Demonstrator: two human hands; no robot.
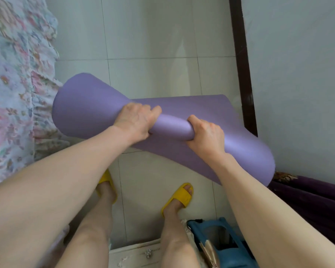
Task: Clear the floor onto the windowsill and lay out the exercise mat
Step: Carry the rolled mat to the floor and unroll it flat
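A purple exercise mat [89, 111], loosely rolled, hangs crosswise in the air above the tiled floor [153, 35]. My left hand [137, 120] squeezes its middle from the left and my right hand [207, 134] grips it from the right, so the roll is pinched narrow between them. Both ends flare open, the left end toward the bed and the right end toward the wall. A loose flap of the mat hangs behind the roll.
A bed with a floral cover [14, 89] runs along the left. A dark wooden post [242, 60] and a pale wall [302, 74] stand on the right. Dark purple fabric [307, 194] lies at lower right, a blue plastic thing [224, 242] near my feet in yellow slippers [180, 196].
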